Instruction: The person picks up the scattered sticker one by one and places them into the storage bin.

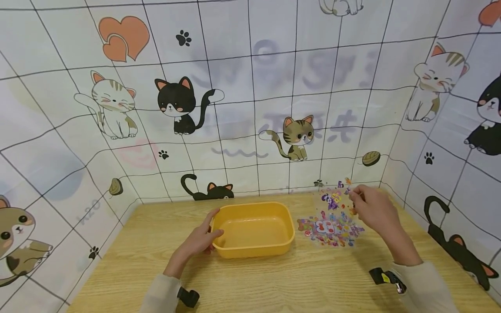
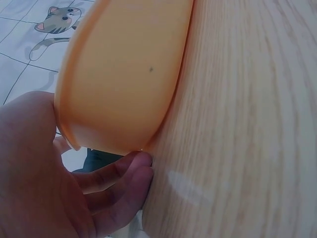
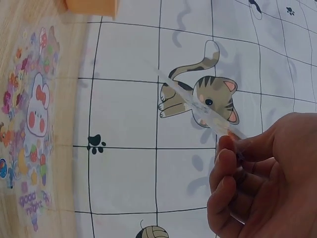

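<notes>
A shallow yellow plastic basin (image 1: 254,251) stands on the wooden table. My left hand (image 1: 201,238) grips its left end, thumb over the rim and fingers curled against the outside wall. In the left wrist view, the fingertips (image 2: 141,166) sit low at the basin's end, near the tabletop. Over to the right, my right hand (image 1: 373,208) pinches a clear sticker sheet (image 1: 332,201) by its edge, raised off the table. The right wrist view has that sheet (image 3: 210,115) almost edge-on. Below it lies another colourful sticker sheet (image 1: 325,227) with a white rabbit figure (image 3: 38,111).
A white tiled-pattern covering (image 1: 235,104) with printed cats hangs behind the table and along both sides. Bare wooden tabletop (image 1: 266,282) stretches in front of the basin. Dark wrist devices (image 1: 188,297) are strapped at both sleeves.
</notes>
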### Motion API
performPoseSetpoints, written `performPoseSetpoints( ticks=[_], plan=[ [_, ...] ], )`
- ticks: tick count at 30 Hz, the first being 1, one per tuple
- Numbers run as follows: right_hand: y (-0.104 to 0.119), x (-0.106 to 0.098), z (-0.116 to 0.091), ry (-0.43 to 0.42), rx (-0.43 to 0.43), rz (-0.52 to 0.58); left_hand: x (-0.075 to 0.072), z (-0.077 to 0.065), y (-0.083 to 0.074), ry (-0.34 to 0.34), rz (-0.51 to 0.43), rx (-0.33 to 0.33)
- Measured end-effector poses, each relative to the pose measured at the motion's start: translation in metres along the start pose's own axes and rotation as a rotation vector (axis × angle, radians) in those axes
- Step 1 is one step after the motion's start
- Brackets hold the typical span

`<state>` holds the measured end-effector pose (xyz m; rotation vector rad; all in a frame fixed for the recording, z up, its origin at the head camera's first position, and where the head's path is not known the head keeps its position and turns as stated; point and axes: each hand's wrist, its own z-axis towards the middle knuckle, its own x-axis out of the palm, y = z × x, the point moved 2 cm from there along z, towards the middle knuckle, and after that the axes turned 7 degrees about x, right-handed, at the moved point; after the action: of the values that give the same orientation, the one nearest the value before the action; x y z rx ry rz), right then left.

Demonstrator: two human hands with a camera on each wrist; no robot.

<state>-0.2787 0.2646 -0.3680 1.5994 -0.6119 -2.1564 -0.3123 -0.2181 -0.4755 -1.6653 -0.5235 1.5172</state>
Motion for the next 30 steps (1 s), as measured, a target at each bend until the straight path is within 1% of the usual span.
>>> performPoseSetpoints(
  ticks=[8, 15, 23, 30],
  plan=[
    [0.01, -0.003, -0.005, -0.036, -0.037, 0.014, -0.001, 0.0, -0.001, 0.02, -0.016, 0.007],
    [0.015, -0.004, -0.008, -0.068, -0.06, -0.002, -0.001, 0.0, -0.001, 0.059, -0.022, 0.002],
    [0.018, -0.001, -0.009, -0.066, -0.053, 0.003, -0.001, 0.001, 0.0, 0.081, -0.05, 0.024],
    [0.026, 0.002, -0.011, -0.052, -0.062, 0.015, 0.0, 0.002, 0.001, 0.077, -0.04, 0.03]
  ],
)
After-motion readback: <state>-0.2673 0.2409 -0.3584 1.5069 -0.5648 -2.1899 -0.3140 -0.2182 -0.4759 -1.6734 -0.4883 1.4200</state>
